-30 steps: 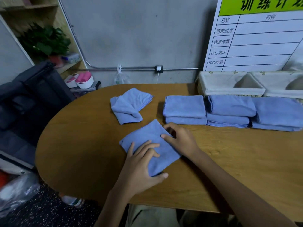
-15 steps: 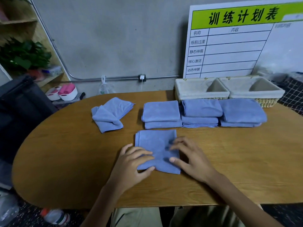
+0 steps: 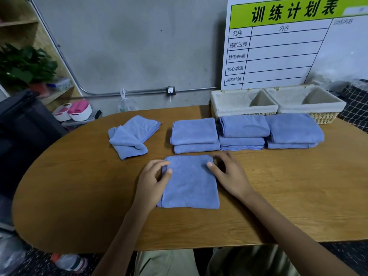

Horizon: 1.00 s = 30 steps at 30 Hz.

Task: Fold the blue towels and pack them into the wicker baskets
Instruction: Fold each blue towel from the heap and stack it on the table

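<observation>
A folded blue towel (image 3: 189, 182) lies flat on the wooden table (image 3: 79, 196) right in front of me. My left hand (image 3: 153, 180) pinches its left edge near the far corner, thumb on top. My right hand (image 3: 229, 174) holds the right edge near the far corner, thumb on the cloth. Behind it stand three stacks of folded blue towels (image 3: 194, 132), (image 3: 244, 126), (image 3: 293, 128). A loosely folded blue towel (image 3: 129, 136) lies to the far left. Two cloth-lined wicker baskets (image 3: 219, 108), (image 3: 326, 116) sit empty at the back right.
A white chart board (image 3: 278, 46) leans on the wall behind the baskets. A black bag (image 3: 25, 124) stands left of the table, beside a shelf with a plant (image 3: 23, 64). A plastic bottle (image 3: 69, 261) lies on the floor.
The towel has turned square to me and slid toward the middle. Both hands moved from pressing flat on top of it to gripping its left and right edges.
</observation>
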### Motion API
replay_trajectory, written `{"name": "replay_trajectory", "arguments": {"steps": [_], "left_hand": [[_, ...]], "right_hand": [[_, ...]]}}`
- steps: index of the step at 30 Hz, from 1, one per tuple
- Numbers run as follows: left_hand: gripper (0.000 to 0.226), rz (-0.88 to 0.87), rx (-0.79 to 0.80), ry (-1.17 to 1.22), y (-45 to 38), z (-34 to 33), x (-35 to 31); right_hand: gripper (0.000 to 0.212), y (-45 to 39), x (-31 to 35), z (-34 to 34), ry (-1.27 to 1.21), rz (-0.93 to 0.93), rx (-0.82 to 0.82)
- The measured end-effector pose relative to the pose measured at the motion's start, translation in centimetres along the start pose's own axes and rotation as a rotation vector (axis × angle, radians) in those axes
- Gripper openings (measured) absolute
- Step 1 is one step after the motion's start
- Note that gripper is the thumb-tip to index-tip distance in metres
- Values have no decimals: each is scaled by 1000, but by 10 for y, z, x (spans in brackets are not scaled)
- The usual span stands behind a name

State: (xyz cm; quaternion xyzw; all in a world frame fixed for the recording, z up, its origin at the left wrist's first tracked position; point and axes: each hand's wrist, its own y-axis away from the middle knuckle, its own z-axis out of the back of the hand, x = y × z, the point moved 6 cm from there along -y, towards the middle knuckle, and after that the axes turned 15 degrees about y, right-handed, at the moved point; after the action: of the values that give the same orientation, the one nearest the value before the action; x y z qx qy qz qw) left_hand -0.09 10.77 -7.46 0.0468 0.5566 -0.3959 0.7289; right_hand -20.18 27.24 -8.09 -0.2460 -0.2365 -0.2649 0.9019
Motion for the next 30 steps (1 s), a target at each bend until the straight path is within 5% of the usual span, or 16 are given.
{"name": "replay_trajectory", "arguments": {"steps": [4, 7, 11, 19, 23, 30], "left_hand": [[42, 69, 106, -54, -32, -13, 13], [53, 81, 190, -96, -46, -20, 19], [21, 51, 173, -23, -52, -21, 24], [10, -28, 102, -9, -41, -17, 22], [22, -292, 40, -152, -20, -9, -9], [51, -420, 496, -174, 35, -13, -24]], "right_hand": [[41, -30, 2, -8, -4, -64, 46], [16, -44, 6, -14, 34, -43, 118], [9, -50, 6, -13, -5, -43, 115], [19, -44, 0, -17, -29, 3, 48], [26, -38, -1, -17, -25, 39, 16], [16, -12, 13, 0, 74, 277, -139]]}}
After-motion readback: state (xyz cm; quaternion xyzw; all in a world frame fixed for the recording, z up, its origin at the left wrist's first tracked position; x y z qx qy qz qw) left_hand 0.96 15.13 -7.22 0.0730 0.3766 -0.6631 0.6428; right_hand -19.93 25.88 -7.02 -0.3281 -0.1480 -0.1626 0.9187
